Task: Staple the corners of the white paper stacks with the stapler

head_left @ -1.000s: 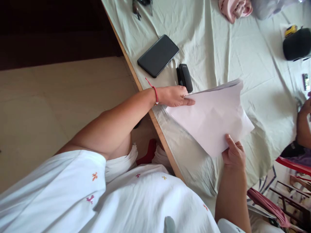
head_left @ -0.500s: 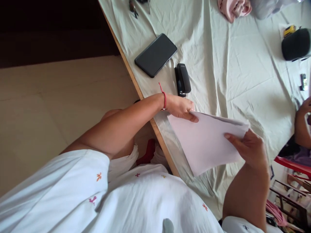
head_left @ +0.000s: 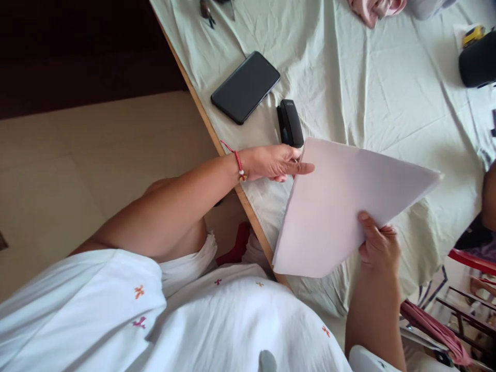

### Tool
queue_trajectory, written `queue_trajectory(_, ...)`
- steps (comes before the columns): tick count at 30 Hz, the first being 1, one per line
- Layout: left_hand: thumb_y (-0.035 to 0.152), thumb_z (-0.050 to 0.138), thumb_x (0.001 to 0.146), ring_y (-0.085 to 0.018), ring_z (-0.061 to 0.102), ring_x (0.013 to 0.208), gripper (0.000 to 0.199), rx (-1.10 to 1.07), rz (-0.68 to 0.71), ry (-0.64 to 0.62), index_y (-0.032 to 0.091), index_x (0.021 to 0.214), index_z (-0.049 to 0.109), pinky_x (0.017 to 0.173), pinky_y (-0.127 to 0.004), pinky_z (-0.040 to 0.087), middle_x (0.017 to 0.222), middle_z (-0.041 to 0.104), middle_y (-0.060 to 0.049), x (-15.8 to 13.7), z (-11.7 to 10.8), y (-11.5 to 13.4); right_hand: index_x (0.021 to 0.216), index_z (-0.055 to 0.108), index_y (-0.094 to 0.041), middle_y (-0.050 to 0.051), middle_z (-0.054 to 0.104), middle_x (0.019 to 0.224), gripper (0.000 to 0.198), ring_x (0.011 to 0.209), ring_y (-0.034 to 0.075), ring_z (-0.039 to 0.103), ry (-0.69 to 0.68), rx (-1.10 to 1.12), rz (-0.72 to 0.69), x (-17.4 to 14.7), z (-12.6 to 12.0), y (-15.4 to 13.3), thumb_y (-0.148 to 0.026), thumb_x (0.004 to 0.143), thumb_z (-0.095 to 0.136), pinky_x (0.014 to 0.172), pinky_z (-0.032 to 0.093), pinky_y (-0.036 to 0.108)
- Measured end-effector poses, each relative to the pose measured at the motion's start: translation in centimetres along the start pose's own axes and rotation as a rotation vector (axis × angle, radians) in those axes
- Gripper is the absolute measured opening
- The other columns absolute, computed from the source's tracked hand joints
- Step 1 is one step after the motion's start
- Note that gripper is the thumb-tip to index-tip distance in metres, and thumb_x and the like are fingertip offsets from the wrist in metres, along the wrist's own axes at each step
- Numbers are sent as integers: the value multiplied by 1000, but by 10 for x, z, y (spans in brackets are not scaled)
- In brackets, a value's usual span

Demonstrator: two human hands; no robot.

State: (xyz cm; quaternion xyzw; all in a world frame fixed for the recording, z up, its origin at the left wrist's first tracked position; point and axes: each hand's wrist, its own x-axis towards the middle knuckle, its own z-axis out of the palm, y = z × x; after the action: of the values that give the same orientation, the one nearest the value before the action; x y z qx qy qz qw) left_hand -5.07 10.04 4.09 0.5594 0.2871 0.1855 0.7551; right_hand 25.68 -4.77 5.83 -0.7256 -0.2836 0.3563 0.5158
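Both my hands hold a stack of white paper sheets (head_left: 333,206) above the near edge of the table. My left hand (head_left: 277,163), with a red thread bracelet on its wrist, pinches the stack's left edge, thumb on top. At the lower right edge my right hand (head_left: 380,240) grips the sheets, its thumb on top and its fingers mostly hidden underneath. Just beyond my left hand lies a black stapler (head_left: 290,124), close to the top left corner of the paper. A dark smartphone (head_left: 246,87) rests to the stapler's left.
A pale cloth (head_left: 395,93) with wrinkles covers the table. Keys (head_left: 208,14) lie at the far left, a pink cloth (head_left: 374,10) at the back. A yellow tape measure (head_left: 473,35) and a black object (head_left: 478,61) stand far right. Another person's arm (head_left: 490,199) shows at the right edge.
The paper stack has turned and now lies flatter, reaching farther right and away from me. My left hand has shifted slightly left; my right hand has moved left along the lower edge.
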Motion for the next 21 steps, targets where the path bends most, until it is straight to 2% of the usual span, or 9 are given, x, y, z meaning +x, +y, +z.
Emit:
queue_trajectory(3, 65, 88, 70, -14, 61, 69, 53, -179, -7, -43, 20, 97, 76, 59, -26, 44, 89, 73, -3, 0, 18, -6, 78, 79, -19, 4, 82, 88, 33, 77, 19, 74, -27, 11, 12, -4, 3, -1, -33, 57, 99, 74, 63, 31)
queue_trajectory(5, 61, 89, 71, -19, 70, 86, 53, -336, 36, -44, 19, 101, 77, 75, -31, 55, 100, 77, -6, 4, 28, -11, 76, 78, -20, 4, 82, 86, 32, 76, 19, 74, -51, -10, 7, -4, 3, -2, -32, 56, 100, 73, 63, 32)
queue_trajectory(7, 55, 92, 71, -24, 72, 103, 53, -496, 90, -28, 17, 105, 77, 92, -39, 58, 113, 78, -11, 9, 35, -16, 76, 78, -20, 4, 81, 85, 31, 76, 19, 73, -63, -31, -14, -4, 2, -4, -30, 56, 99, 72, 62, 32)
queue_trajectory(9, 48, 96, 67, -28, 72, 111, 54, -605, 121, 9, 15, 106, 76, 101, -45, 56, 119, 78, -14, 13, 40, -20, 79, 78, -21, 4, 82, 88, 32, 79, 19, 73, -69, -37, -27, -3, 1, -5, -29, 56, 99, 73, 62, 32)
queue_trajectory(13, 40, 101, 60, -33, 71, 116, 58, -682, 175, 77, 14, 105, 76, 105, -52, 56, 120, 78, -14, 16, 45, -18, 86, 80, -21, 5, 82, 91, 37, 85, 21, 75, -107, -38, 6, -3, 0, -5, -31, 56, 99, 78, 62, 34)
queue_trajectory(16, 35, 100, 60, -33, 70, 121, 69, -703, 274, 36, 21, 122, 73, 104, -50, 58, 127, 76, -11, 14, 46, -15, 88, 80, -22, 5, 82, 90, 41, 85, 24, 76, -157, -32, 76, -4, 3, -2, -35, 54, 100, 78, 63, 36)
queue_trajectory(19, 30, 98, 63, -31, 69, 123, 86, -692, 354, -15, 32, 141, 63, 101, -46, 60, 132, 74, -7, 13, 44, -13, 87, 81, -23, 5, 83, 90, 44, 78, 23, 77, -182, -21, 159, -5, 6, 3, -37, 51, 101, 73, 64, 37)
queue_trajectory(21, 28, 97, 65, -30, 70, 122, 89, -676, 373, -15, 34, 145, 60, 100, -44, 60, 131, 74, -5, 13, 42, -13, 84, 81, -22, 5, 83, 89, 44, 74, 23, 76, -184, -14, 192, -5, 6, 5, -38, 49, 102, 69, 64, 36)
